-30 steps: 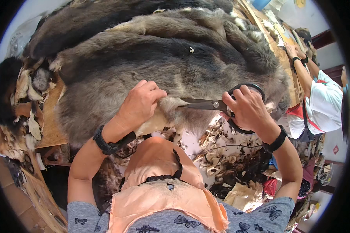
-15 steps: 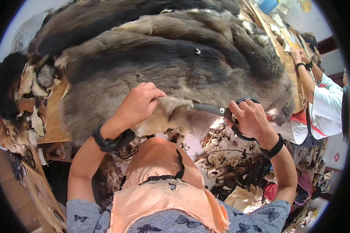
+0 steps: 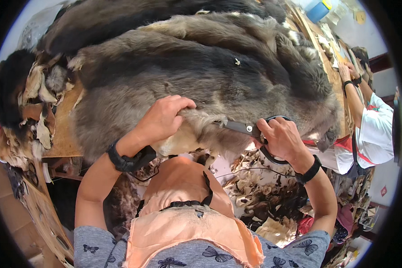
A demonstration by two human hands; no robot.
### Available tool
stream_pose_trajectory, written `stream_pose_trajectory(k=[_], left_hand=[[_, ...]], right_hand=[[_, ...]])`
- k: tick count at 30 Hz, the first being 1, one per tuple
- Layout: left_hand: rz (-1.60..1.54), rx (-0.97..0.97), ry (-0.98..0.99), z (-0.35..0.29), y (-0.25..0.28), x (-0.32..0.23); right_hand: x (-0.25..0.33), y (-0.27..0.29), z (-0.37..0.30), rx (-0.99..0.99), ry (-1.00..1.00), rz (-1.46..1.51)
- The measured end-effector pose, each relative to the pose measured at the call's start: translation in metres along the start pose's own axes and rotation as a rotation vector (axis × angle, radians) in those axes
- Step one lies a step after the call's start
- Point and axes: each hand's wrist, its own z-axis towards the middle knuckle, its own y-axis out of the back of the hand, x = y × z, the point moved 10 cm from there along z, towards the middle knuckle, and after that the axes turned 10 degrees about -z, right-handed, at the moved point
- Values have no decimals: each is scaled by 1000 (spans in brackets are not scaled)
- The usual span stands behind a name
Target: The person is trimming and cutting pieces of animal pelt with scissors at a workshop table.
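A large grey-brown fur pelt (image 3: pixel 165 76) with a dark band is spread over the work table. At its near edge my left hand (image 3: pixel 163 118) is closed, thumb and fingers pinching the fur edge. A raised strip of pale fur (image 3: pixel 201 118) runs from those fingers to the scissors. My right hand (image 3: pixel 281 138) grips large black-handled scissors (image 3: pixel 241 127), their dark blades pointing left into that strip. The blade tips are partly hidden by fur. Below my left hand the pelt's pale skin side (image 3: pixel 178 142) shows.
Fur and hide scraps (image 3: pixel 42 129) lie on the table's left end; more scraps (image 3: pixel 268 192) cover the floor below. At right, another person (image 3: pixel 373 118) in a white shirt has both hands on the table. A blue container (image 3: pixel 318 11) stands at the far right.
The scissors and my right hand have shifted slightly left, nearer my left hand. My left hand keeps its pinch on the fur edge. The whole view has moved a little.
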Motion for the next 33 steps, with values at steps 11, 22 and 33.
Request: stream_pose_trajectory(k=[11,22,33], left_hand=[[-37,50,33,-1,-2,6],[-100,14,78,0,-3,14],[-99,39,128,-2,-6,17]], right_hand=[[11,-1,11,-44,22,81],[12,2,4,-64,-26,107],[9,2,-5,-57,-80,97]])
